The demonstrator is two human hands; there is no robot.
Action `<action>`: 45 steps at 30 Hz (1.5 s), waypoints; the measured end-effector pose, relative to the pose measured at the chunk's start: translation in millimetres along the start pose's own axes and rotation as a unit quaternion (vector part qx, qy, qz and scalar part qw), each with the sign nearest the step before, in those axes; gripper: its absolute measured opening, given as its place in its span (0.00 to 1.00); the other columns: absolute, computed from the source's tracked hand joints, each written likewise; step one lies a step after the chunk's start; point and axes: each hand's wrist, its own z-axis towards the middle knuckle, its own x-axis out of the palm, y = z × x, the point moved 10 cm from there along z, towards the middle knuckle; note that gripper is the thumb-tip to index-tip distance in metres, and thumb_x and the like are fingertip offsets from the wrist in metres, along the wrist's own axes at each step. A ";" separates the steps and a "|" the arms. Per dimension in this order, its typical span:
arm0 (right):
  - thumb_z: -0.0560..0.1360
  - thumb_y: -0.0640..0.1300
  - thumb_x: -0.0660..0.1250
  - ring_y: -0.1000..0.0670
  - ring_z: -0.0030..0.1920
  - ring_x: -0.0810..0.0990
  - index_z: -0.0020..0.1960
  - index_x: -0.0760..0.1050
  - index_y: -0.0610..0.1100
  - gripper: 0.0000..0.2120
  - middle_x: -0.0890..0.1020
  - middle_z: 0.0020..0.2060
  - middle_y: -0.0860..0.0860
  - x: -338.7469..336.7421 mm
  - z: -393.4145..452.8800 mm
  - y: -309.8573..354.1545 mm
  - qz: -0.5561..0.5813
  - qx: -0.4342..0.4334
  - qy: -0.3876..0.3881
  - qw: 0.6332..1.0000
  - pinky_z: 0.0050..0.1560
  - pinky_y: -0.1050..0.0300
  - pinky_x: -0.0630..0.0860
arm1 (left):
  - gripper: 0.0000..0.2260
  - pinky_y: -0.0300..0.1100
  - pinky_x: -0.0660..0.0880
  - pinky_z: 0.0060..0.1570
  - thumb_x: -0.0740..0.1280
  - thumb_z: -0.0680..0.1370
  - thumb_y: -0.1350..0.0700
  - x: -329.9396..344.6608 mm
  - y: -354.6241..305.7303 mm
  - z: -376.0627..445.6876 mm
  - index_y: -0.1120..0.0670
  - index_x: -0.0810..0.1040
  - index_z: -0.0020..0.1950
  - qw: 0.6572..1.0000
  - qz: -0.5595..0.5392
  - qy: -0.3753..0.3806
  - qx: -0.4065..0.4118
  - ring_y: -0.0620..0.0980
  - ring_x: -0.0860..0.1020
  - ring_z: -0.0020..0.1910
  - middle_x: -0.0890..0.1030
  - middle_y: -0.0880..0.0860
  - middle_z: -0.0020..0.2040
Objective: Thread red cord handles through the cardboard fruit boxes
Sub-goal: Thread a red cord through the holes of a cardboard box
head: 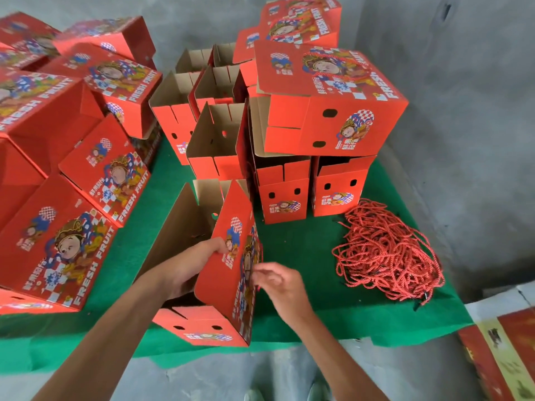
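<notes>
Grey concrete walls and floor surround a green mat [304, 250] that carries the work; an open box [208, 273] stands at the mat's near edge, its brown inside facing up and left, its printed panel facing right. Inside it, the left hand [188, 270] has its thumb curled over the panel's top edge, gripping the cardboard; the right hand [278, 282] sits against the printed face, fingers pinched together at a red cord [257, 256] that runs along that face; what exactly it pinches is too small to tell. A cord pile [388, 253] lies near the right edge; folded boxes [289, 192] stand at the far middle, one closed box [330, 96] on top; finished boxes [66, 169] crowd the left edge.
</notes>
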 end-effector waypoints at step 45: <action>0.82 0.50 0.68 0.55 0.47 0.85 0.51 0.83 0.49 0.07 0.87 0.46 0.55 31.0 4.8 16.1 -0.101 0.038 0.057 0.993 0.46 0.63 0.78 | 0.14 0.45 0.84 0.51 0.65 0.83 0.57 9.4 7.1 8.8 0.60 0.76 0.67 0.981 0.193 -0.003 -0.009 0.58 0.85 0.52 0.84 0.60 0.54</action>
